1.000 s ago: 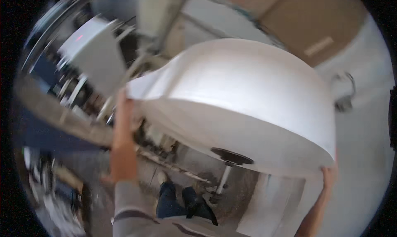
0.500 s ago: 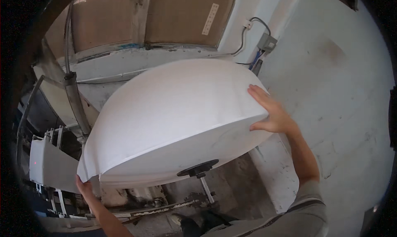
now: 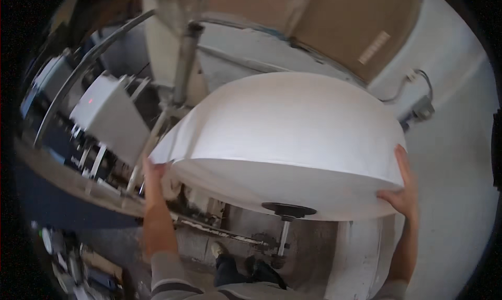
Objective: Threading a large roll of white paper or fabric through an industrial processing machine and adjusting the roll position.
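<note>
- Left grip [image 3: 153,175]: my left hand is closed about the corner of a loose white flap [image 3: 170,145]; part of the fingers is hidden, so I cannot tell how firmly they press.
- Right grip [image 3: 409,193]: my right hand is spread wide at the right-hand edge of the roll, fingers against the curved outer surface, thumb toward the flat face.
- Large white roll [image 3: 298,119]: lies between my two grips, its curved surface above and its pale flat face toward me; the flap extends from its left side.
- Black disc [image 3: 288,210]: sits at the lower edge of the flat face, between and below my grips, with a metal shaft [image 3: 284,238] beneath it.
- White housing [image 3: 112,119]: left of my left grip, bearing a small red light.
- Grey box [image 3: 422,109]: above my right grip, on the pale wall [image 3: 455,195].
- Brown panel [image 3: 361,25]: beyond the roll, farther from me than either grip.
</note>
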A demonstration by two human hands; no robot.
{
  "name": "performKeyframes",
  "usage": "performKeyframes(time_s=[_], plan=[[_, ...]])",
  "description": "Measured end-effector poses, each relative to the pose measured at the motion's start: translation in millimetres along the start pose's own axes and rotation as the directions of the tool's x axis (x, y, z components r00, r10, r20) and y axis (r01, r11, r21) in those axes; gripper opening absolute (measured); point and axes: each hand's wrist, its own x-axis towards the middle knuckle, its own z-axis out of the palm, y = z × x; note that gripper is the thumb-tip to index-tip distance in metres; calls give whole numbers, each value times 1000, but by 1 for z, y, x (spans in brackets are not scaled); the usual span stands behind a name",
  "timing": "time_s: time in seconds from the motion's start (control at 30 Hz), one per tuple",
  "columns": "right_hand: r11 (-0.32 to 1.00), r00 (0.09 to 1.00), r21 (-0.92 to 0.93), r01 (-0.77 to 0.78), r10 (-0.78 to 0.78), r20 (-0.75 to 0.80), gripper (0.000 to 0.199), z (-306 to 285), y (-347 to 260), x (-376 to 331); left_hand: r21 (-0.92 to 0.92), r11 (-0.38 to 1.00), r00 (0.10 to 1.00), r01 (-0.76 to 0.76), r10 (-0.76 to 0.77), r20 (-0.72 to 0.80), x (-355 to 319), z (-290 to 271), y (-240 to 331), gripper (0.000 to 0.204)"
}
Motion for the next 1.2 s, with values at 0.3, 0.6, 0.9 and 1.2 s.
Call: performKeyframes(time_s=[0.3,0.6,0.9,1.2], plan=[[991,999,132,-4,12,-53,115,10,-22,13,-3,998,954,-67,63,-294,-64,33,10,32],[991,998,131,-36,41,-39,112,14,-47,23,-107,994,969,2,-28,-245,-76,7,16,49],[997,999,-62,46,-47,-26,111,5,-83,34,141,987,972,-83,112,-209,-73,-11,24,35],[972,976,-95,214,-218,-29,99,7,-111,56,602,-139,426,-786,583,692,-290,176,-25,43]])
